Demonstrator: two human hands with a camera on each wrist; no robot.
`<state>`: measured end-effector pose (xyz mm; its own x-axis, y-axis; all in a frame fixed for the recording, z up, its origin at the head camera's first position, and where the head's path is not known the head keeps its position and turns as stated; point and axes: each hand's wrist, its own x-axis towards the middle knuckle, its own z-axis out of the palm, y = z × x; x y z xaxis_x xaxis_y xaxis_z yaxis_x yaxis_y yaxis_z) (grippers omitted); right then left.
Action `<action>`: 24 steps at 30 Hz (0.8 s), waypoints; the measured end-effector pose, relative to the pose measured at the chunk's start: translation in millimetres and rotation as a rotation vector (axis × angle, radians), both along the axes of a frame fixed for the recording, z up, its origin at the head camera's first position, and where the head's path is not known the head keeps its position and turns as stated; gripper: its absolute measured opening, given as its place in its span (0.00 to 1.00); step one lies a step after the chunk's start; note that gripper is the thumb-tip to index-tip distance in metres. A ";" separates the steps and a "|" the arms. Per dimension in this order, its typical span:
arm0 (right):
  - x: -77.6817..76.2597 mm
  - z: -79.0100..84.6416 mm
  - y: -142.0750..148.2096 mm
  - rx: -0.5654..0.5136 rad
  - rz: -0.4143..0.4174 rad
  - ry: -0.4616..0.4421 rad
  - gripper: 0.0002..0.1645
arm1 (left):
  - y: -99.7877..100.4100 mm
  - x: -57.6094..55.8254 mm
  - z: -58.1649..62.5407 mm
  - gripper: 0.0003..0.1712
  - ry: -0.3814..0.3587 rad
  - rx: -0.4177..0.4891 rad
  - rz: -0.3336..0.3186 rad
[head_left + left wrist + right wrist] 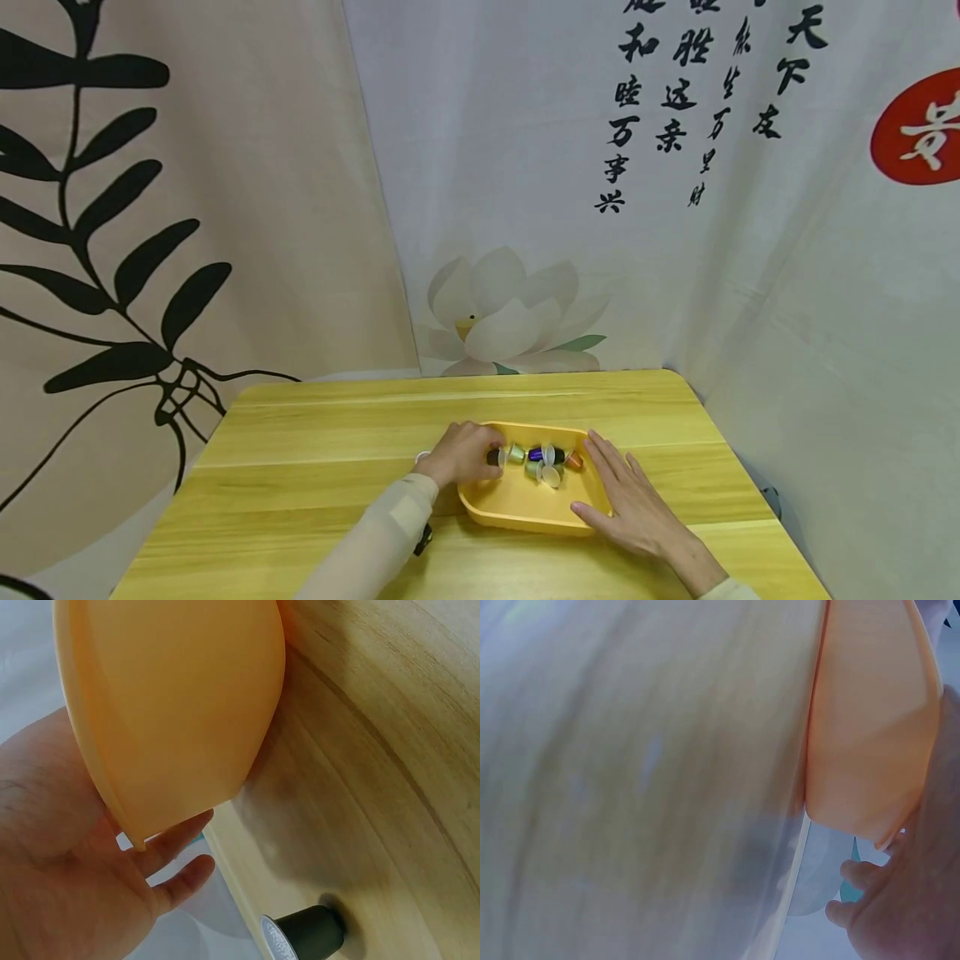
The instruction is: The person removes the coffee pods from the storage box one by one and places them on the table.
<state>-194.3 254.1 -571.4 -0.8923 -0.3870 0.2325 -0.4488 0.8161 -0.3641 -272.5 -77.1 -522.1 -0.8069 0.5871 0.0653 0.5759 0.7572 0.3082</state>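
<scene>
Coffee pods (552,476) lie bunched in a yellow tray (525,505), whose long axis runs left to right across the table (525,571). Farthest left, a dark green pod (311,932) lies on its side on the table, outside the tray. Next, the left hand (467,454) curls thumb and fingertips round a dark pod (492,457), whose pale lid faces right, its axis running sideways. Then come a green pod (516,453), a purple pod (535,454) and an orange pod (575,462). The right hand (633,508) rests on the tray's right rim, fingers nearly straight, thumb apart.
</scene>
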 end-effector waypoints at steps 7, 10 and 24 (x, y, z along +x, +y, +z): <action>-0.1 0.5 -0.9 -0.004 0.000 0.002 0.60 | -0.3 -0.3 -1.7 0.14 0.021 0.000 0.003; 0.2 0.3 -1.2 -0.004 -0.002 -0.001 0.60 | -0.1 -0.4 -3.2 0.14 0.027 0.003 -0.001; 1.2 1.0 -2.1 -0.009 0.002 -0.007 0.60 | -0.3 0.8 -4.2 0.09 0.030 0.014 -0.005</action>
<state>-193.0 252.0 -570.4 -0.8932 -0.3862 0.2301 -0.4476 0.8120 -0.3746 -271.7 -77.4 -526.3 -0.8017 0.5897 0.0978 0.5885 0.7501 0.3017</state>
